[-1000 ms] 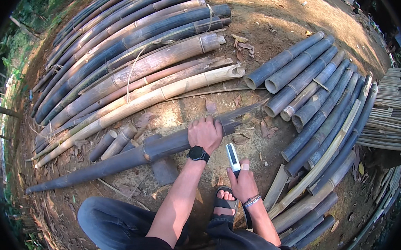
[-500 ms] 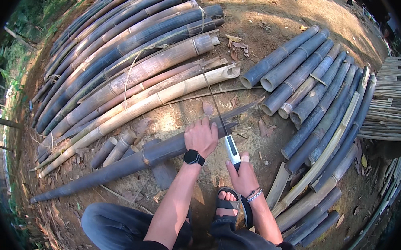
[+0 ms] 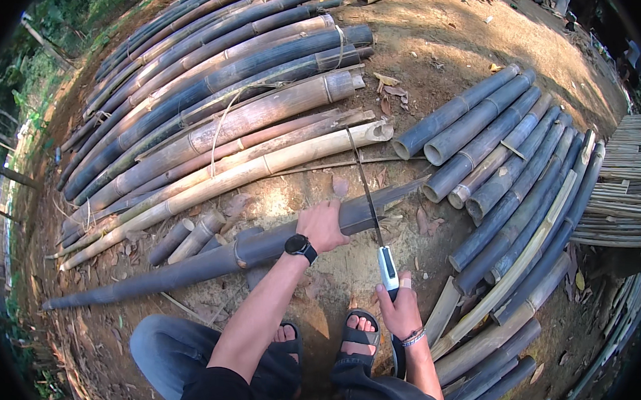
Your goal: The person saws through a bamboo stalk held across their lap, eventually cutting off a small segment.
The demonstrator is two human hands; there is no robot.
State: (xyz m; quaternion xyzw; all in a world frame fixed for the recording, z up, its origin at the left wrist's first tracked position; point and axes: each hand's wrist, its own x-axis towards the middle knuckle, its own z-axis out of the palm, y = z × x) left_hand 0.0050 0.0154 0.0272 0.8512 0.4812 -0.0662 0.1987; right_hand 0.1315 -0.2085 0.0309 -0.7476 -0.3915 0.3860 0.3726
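Note:
A dark bamboo pole [image 3: 181, 273] lies slanting across the ground in front of me, its right end split into a long splinter. My left hand [image 3: 322, 226] is wrapped over the pole near that end, thumb spread toward the right. In my right hand [image 3: 400, 308] is a handsaw [image 3: 388, 266] with a white and black handle, gripped just above my right foot. Its thin blade points away from me and crosses the pole just right of my left hand. Whether the teeth are in a cut is too small to tell.
Long bamboo poles [image 3: 213, 144] lie stacked at the far left. Shorter dark bamboo pieces [image 3: 485, 189] lie in a row on the right. A few short offcuts [image 3: 197, 237] rest beyond the pole, and a bundle of slats [image 3: 623, 180] stands at the right edge.
The whole view has shifted a little. Relative to the pole, the saw has come back slightly toward me in my right hand, and my left hand has slid slightly left along the pole.

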